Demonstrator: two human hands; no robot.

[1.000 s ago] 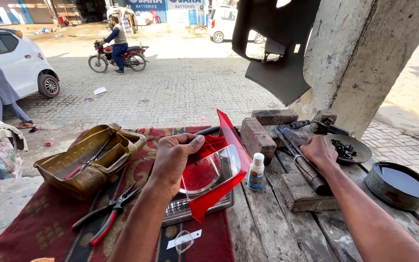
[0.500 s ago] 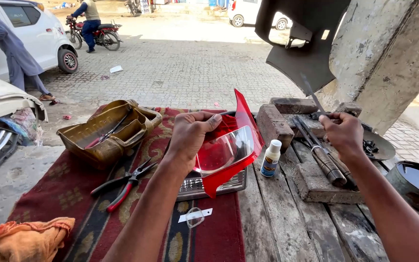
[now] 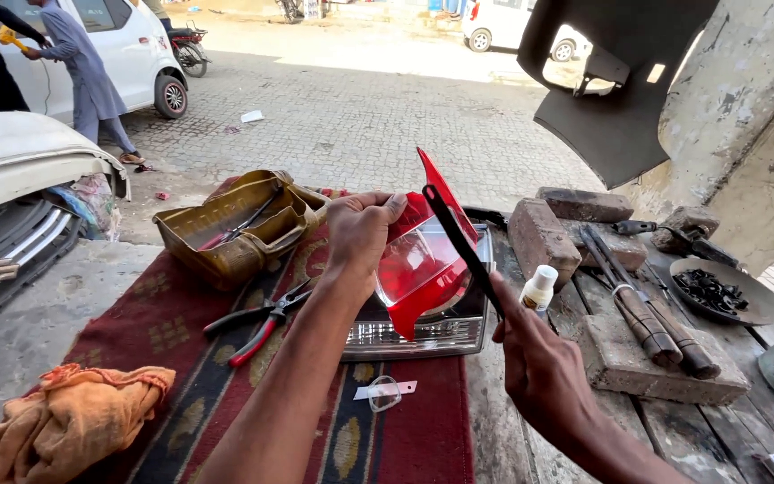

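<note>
Lens (image 3: 423, 260) held up over desk (image 3: 530, 448), blade (image 3: 463, 251) against it.
Left hand (image 3: 360, 235) fingers (image 3: 385, 208) wrapped on red-and-clear lens top edge; right hand (image 3: 544, 367) fingers closed on dark flat blade, tip touching lens right edge. Lamp housing (image 3: 423, 336) lies below on red cloth (image 3: 172, 332). Pliers (image 3: 257, 323) left of it, brass tray (image 3: 226, 229) beyond. Small bottle (image 3: 539, 289) just right of blade, brick (image 3: 544, 237) behind. Orange rag (image 3: 64, 421) near left corner.

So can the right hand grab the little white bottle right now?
Probably not straight away. The right hand is full, holding a dark flat blade. The little bottle stands just beside it with nothing between, so it looks close enough once the blade is put down.
</note>
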